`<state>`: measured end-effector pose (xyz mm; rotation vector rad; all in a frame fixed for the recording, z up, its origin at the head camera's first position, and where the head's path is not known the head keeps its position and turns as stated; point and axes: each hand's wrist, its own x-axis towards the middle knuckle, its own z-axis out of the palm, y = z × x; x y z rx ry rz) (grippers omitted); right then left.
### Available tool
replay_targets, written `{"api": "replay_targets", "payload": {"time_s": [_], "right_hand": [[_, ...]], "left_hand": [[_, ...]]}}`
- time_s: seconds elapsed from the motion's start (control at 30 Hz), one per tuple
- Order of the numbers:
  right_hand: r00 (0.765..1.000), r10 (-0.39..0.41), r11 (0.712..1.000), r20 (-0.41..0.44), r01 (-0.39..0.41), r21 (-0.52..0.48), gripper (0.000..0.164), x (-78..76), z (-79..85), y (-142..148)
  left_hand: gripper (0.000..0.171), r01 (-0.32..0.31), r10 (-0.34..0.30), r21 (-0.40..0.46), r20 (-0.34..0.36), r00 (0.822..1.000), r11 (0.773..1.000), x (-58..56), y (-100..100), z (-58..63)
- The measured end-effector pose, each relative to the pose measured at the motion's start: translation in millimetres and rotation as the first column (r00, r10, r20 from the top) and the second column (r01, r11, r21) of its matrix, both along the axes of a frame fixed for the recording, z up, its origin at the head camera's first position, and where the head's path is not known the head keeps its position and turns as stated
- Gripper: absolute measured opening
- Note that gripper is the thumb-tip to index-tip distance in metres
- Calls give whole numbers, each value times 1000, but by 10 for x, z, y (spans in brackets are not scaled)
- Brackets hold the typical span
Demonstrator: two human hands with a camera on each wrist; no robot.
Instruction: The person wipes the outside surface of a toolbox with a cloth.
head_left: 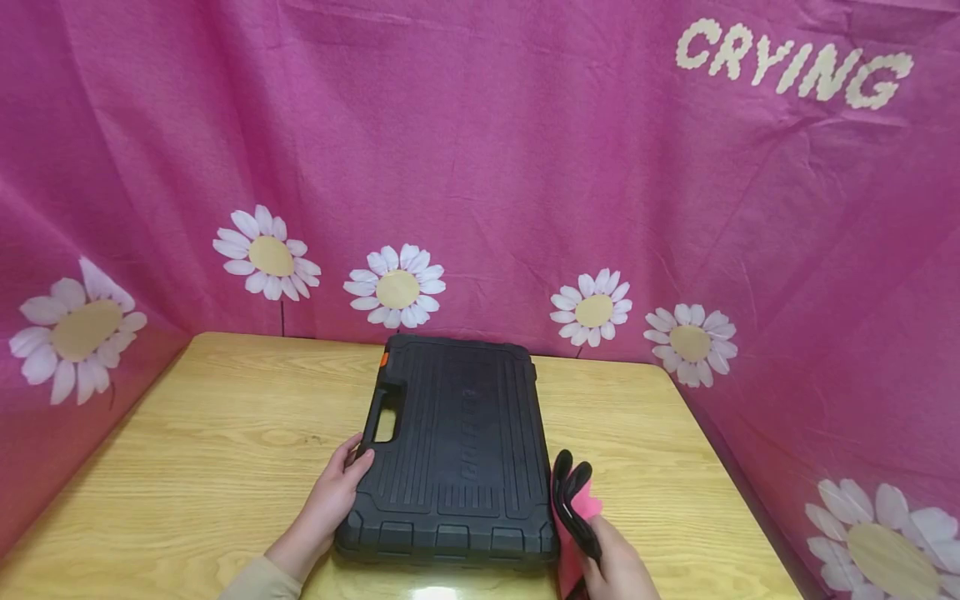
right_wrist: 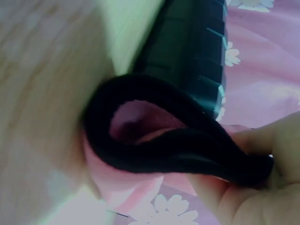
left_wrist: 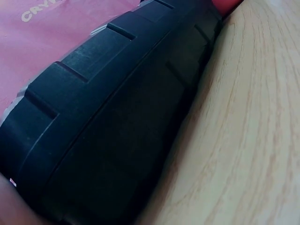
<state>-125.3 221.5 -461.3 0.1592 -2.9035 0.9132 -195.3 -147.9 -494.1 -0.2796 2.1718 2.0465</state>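
Observation:
A black plastic carrying case (head_left: 465, 433) with raised lettering lies flat on the table, its handle along the left side. My left hand (head_left: 347, 483) holds the case by its near left edge, thumb on top; the fingers underneath are mostly hidden. In the left wrist view the ribbed side of the case (left_wrist: 108, 93) fills much of the picture. Just off the near right corner, my right hand (head_left: 618, 558) pinches a folded pink fabric piece with thick black edging (head_left: 573, 508). The right wrist view shows its black edge (right_wrist: 140, 159) bent into a loop; its exact kind is unclear.
The light wooden table (head_left: 225, 433) extends on both sides of the case. A pink curtain (head_left: 480, 167) printed with daisies surrounds the table at the back and sides. An orange latch (head_left: 384, 359) sits on the case's far left edge.

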Motion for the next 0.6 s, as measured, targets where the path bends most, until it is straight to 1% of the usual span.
{"api": "replay_targets", "payload": {"time_s": [0.03,0.1,0.2,0.23,0.27,0.37,0.43,0.47,0.5,0.53,0.57,0.6], "right_hand": [[1000,6,1000,10,-6,8,18,8,8,-4],[999,31,999,-5,-31,10,21,17,-9,-4],[990,117,993,-78,-115,25,24,9,-131,71],[981,152,988,-118,-149,33,24,-2,-188,101],[961,205,979,-184,-202,32,24,-42,-301,154],[919,291,957,-266,-283,69,26,-95,-477,237],[889,338,941,-308,-326,89,31,-123,-555,260],[889,354,935,-292,-343,90,32,-124,-560,256],[900,356,934,-250,-345,90,33,-98,-500,222],[898,377,926,-228,-368,83,31,-96,-477,201],[900,395,918,-186,-390,67,29,-90,-438,175],[896,417,909,-156,-413,57,27,-88,-400,151]], "left_hand": [[69,0,0,1,-1,1000,1000,0,-4,1],[70,2,-2,2,-2,1000,1000,-2,-13,-1],[70,9,-9,3,2,1000,1000,-2,-9,-4],[70,10,-10,1,2,1000,1000,-2,-9,-7],[70,9,-9,3,4,1000,1000,-1,-9,-9],[70,11,-11,6,6,1000,1000,-1,-12,-14],[69,11,-11,8,6,1000,1000,-1,-12,-15],[69,10,-10,11,5,1000,1000,-1,-12,-16],[69,10,-10,12,4,1000,1000,-1,-10,-15],[69,11,-11,15,0,1000,1000,-1,-8,-16],[69,11,-11,17,-3,1000,1000,-1,-6,-17],[69,12,-11,19,-7,1000,1000,-1,-4,-18]]}}
